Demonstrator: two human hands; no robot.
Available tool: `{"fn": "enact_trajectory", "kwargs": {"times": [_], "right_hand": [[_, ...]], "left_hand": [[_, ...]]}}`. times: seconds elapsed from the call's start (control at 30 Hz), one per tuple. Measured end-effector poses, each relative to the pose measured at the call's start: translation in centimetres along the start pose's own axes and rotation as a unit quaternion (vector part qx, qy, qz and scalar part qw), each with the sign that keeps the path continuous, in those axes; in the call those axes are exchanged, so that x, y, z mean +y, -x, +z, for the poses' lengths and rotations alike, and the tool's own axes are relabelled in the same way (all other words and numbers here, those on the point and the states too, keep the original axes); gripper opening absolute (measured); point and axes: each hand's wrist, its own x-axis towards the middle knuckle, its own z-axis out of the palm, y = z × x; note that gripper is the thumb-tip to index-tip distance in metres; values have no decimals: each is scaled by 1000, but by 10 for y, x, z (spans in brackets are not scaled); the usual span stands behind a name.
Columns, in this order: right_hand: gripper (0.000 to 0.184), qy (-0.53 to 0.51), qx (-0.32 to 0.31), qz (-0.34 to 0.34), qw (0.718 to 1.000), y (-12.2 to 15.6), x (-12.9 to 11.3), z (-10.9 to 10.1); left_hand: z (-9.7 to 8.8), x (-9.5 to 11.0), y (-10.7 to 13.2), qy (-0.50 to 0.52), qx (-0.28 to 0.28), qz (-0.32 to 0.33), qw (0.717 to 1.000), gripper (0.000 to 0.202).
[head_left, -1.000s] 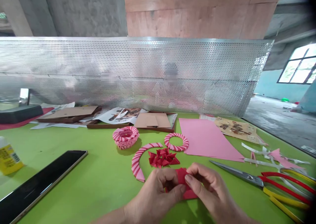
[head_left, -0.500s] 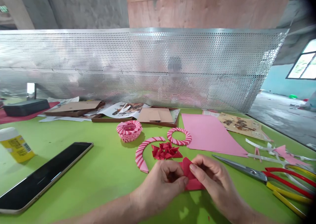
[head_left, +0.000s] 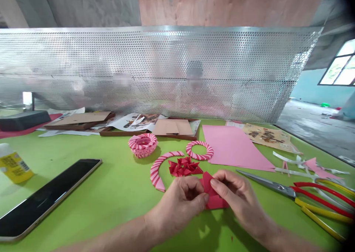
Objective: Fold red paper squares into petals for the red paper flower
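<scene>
A small folded piece of red paper is pinched between my two hands, just above the green table. My left hand grips its left side with thumb and bent fingers. On the right side, the thumb of my right hand presses over a raised fold. Right behind my hands lies a cluster of folded red paper pieces. Around it curve an open arc of pink-and-red striped paper and a closed striped ring. A stack of striped paper rings sits farther left.
Scissors with red and yellow handles lie at right, near paper scraps. Pink sheets rest behind them. At left are a phone and a glue bottle. Trays with cardboard stand before a perforated metal screen.
The view has shifted slightly, so everything sits a little higher and farther left. Both hands keep nearly the same hold on the red paper.
</scene>
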Motion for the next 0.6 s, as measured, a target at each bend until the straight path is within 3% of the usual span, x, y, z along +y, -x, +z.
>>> {"fn": "enact_trajectory", "kwargs": {"times": [0.37, 0.47, 0.6], "right_hand": [[20, 17, -17, 27, 999, 0, -8, -1], [21, 0, 30, 26, 999, -3, -2, -5], [21, 50, 85, -25, 995, -8, 6, -10]], "left_hand": [[-3, 4, -2, 7, 15, -18, 1000, 20], [-4, 2, -5, 27, 45, -8, 999, 24], [-7, 0, -7, 59, 84, -6, 995, 25]]}}
